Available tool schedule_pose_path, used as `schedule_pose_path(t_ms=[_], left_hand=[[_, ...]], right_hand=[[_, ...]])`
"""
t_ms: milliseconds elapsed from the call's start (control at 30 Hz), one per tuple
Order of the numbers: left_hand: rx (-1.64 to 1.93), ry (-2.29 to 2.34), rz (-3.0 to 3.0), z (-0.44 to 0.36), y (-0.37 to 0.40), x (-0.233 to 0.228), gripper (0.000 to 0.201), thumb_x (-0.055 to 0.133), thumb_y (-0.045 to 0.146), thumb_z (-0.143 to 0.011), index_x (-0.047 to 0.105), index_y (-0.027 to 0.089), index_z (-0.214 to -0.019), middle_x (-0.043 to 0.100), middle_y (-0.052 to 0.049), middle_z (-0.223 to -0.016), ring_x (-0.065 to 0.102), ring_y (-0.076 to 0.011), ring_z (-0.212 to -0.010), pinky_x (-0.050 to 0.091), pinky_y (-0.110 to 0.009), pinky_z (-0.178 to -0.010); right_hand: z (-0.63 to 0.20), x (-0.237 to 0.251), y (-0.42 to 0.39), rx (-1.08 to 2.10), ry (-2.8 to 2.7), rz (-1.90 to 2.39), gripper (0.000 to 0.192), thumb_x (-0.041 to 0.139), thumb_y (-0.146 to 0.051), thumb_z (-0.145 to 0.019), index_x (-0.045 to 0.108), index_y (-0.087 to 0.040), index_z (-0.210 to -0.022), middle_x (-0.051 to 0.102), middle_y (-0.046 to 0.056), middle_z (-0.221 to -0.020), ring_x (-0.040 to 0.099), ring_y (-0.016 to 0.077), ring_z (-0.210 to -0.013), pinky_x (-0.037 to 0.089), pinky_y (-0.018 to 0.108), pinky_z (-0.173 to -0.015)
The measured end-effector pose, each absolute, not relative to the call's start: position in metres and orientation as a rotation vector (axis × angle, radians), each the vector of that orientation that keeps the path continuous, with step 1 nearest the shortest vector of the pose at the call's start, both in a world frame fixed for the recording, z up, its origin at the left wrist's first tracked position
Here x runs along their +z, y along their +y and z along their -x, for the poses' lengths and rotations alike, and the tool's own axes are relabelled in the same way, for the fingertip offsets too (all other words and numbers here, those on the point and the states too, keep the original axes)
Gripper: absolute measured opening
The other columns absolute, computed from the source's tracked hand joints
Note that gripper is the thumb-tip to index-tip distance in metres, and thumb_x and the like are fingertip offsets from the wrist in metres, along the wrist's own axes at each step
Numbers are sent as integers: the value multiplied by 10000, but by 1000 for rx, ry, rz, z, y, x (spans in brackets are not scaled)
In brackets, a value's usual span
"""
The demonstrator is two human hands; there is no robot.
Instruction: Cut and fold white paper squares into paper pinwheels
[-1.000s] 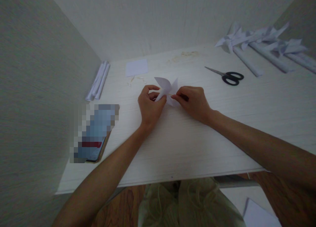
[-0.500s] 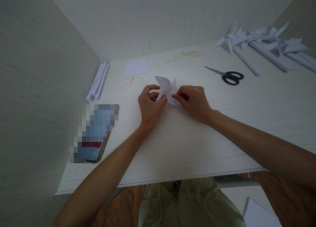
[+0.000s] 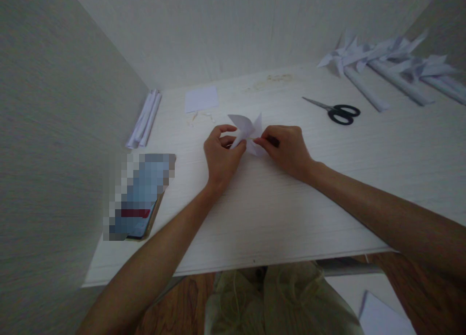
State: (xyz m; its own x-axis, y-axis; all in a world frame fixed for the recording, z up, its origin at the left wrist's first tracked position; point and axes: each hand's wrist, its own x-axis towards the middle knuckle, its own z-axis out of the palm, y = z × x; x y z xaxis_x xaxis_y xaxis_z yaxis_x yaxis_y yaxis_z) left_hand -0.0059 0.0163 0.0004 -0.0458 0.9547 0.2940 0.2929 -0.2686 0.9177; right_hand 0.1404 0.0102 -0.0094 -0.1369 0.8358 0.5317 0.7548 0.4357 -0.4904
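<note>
In the middle of the table a white paper pinwheel (image 3: 244,125) is held between my two hands, its blades curling up and outward. My left hand (image 3: 224,153) grips it from the left, thumb and fingers closed on the folded paper. On the right side my right hand (image 3: 286,148) pinches a thin pale stick (image 3: 252,140), toothpick-like, whose tip points at the pinwheel's centre. The fingers hide much of the stick and the lower blades.
Black-handled scissors (image 3: 342,114) lie to the right. Behind them are several finished pinwheels on paper tubes (image 3: 367,90). At left are rolled paper tubes (image 3: 144,119), a white paper square (image 3: 201,99), thin pale bits (image 3: 204,115) and a pixelated phone (image 3: 145,194).
The pinwheel's blades have shifted and tilted slightly between my fingers. Both hands stay nearly in the same place and keep their grip.
</note>
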Motion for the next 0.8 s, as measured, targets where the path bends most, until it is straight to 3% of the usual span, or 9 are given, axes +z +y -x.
schedule_pose_path(t_ms=[800], left_hand=[[1331,1313,-1628,9,21,-4,313,610,125,-603,531,179,-901,639,17,-633,599,-106,-519,454,-183,-459]], right_hand=[[-142,-10,10,156,-1882,1367,265,551,-334,-766,547,-152,-574,521,-2,-536,400,92,-497,264,255,-524]])
